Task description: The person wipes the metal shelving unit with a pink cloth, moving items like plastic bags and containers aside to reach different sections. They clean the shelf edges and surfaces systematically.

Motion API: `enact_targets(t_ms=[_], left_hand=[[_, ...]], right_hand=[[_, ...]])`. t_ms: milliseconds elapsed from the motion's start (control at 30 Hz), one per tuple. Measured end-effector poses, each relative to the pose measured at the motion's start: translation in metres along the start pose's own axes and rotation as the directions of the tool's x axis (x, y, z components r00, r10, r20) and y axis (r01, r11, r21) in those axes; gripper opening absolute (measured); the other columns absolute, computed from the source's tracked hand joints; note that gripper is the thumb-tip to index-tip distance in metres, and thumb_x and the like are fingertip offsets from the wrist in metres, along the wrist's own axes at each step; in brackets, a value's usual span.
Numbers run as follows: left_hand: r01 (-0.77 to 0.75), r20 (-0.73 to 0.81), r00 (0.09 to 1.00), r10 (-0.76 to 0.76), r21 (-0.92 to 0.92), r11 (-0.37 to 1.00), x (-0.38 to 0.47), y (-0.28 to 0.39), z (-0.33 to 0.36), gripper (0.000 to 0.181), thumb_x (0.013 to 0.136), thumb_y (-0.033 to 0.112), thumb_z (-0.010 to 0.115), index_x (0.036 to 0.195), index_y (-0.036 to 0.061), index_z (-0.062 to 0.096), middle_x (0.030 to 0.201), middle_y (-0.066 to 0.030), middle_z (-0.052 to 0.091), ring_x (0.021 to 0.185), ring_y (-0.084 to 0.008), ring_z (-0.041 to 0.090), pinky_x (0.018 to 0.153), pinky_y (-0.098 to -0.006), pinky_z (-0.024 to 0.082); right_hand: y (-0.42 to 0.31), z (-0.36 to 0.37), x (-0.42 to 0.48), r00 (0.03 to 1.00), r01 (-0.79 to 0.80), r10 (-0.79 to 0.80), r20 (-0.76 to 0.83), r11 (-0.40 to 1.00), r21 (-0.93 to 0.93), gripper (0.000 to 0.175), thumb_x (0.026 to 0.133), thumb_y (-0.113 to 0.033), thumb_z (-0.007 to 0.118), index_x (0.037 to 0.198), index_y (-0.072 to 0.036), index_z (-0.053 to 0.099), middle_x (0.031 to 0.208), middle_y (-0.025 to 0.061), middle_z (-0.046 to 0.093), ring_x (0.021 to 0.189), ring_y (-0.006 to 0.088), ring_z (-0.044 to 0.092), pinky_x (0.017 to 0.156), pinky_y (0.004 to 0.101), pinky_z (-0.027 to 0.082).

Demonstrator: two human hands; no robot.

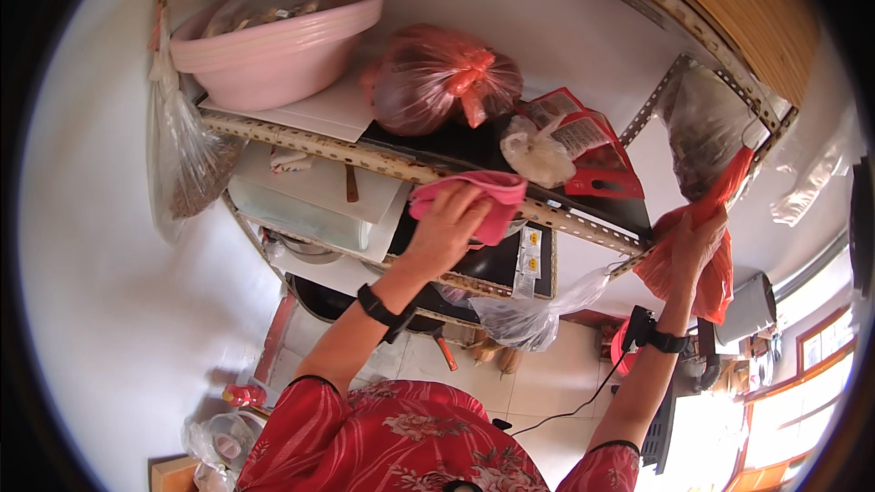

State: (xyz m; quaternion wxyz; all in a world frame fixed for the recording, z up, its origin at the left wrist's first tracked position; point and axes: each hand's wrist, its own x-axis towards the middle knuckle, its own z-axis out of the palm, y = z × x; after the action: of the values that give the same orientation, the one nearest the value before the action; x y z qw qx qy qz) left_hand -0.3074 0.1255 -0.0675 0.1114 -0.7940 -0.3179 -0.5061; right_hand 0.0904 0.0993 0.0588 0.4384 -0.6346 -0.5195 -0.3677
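My left hand (448, 225) presses a folded pink cloth (502, 208) against the perforated metal front rail (328, 152) of a shelf. Just behind the cloth, a clear plastic bag with white contents (536, 150) rests on the black shelf board beside a red printed packet (605, 150). Over at the shelf's right end, my right hand (697, 242) is closed around a red plastic bag (714, 294) that hangs from a hook on the metal frame. What that bag holds cannot be made out.
Stacked pink basins (273, 48) and a knotted red bag (437, 82) occupy the same shelf. Clear bags hang at the left (181, 157) and lower right (526, 314). A glass-like pane (301, 215) and a strip of sachets (529, 256) lie one level down. A black cable (574, 413) trails from my right wrist.
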Motion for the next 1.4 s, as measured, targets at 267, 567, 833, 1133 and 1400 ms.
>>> enact_targets(t_ms=[267, 567, 833, 1133, 1400], left_hand=[[0.072, -0.123, 0.989, -0.076, -0.040, 0.997, -0.007, -0.008, -0.005, 0.058, 0.061, -0.012, 0.061, 0.117, 0.0043, 0.062, 0.129, -0.0144, 0.050, 0.116, -0.0399, 0.047, 0.098, -0.0477, 0.042], [-0.011, 0.014, 1.000, 0.014, -0.227, 0.974, 0.011, 0.032, 0.026, 0.051, 0.063, -0.008, 0.065, 0.112, 0.0042, 0.061, 0.128, -0.0157, 0.049, 0.118, -0.0399, 0.046, 0.100, -0.0465, 0.043], [-0.045, 0.063, 0.997, 0.044, 0.027, 0.999, 0.021, 0.045, 0.030, 0.034, 0.071, 0.001, 0.062, 0.105, 0.0020, 0.063, 0.128, -0.0163, 0.051, 0.113, -0.0366, 0.049, 0.095, -0.0438, 0.045], [-0.196, 0.096, 0.978, 0.187, 0.095, 0.976, 0.037, 0.058, 0.040, 0.021, 0.071, 0.005, 0.061, 0.092, 0.0013, 0.060, 0.122, -0.0173, 0.054, 0.114, -0.0349, 0.050, 0.091, -0.0428, 0.048], [-0.229, 0.126, 0.967, 0.220, 0.062, 0.971, 0.044, 0.079, 0.063, 0.023, 0.072, 0.005, 0.061, 0.094, 0.0000, 0.059, 0.123, -0.0195, 0.052, 0.117, -0.0371, 0.048, 0.096, -0.0436, 0.046]], right_hand=[[-0.004, -0.001, 0.000, 1.000, -0.013, 0.013, 0.009, 1.000, 0.020, 0.062, 0.079, -0.006, 0.065, 0.134, 0.005, 0.038, 0.124, 0.0276, 0.051, 0.118, 0.0440, 0.047, 0.101, 0.0483, 0.037], [-0.012, -0.003, 0.002, 0.998, -0.059, 0.058, 0.021, 0.998, 0.029, 0.060, 0.079, -0.005, 0.063, 0.133, 0.002, 0.037, 0.127, 0.0258, 0.050, 0.119, 0.0424, 0.047, 0.101, 0.0482, 0.037], [-0.016, -0.008, 0.003, 0.997, -0.062, 0.061, 0.038, 0.998, 0.026, 0.058, 0.079, -0.005, 0.063, 0.132, 0.003, 0.038, 0.127, 0.0229, 0.050, 0.122, 0.0400, 0.045, 0.102, 0.0481, 0.036], [-0.017, -0.011, 0.003, 1.000, -0.025, 0.024, 0.008, 0.999, 0.047, 0.058, 0.078, -0.001, 0.062, 0.131, 0.001, 0.039, 0.122, 0.0223, 0.052, 0.117, 0.0395, 0.048, 0.098, 0.0486, 0.038], [-0.016, -0.014, 0.004, 0.999, -0.024, 0.023, 0.023, 0.998, 0.055, 0.059, 0.077, -0.001, 0.066, 0.129, 0.001, 0.040, 0.122, 0.0216, 0.051, 0.114, 0.0393, 0.049, 0.095, 0.0483, 0.038]])
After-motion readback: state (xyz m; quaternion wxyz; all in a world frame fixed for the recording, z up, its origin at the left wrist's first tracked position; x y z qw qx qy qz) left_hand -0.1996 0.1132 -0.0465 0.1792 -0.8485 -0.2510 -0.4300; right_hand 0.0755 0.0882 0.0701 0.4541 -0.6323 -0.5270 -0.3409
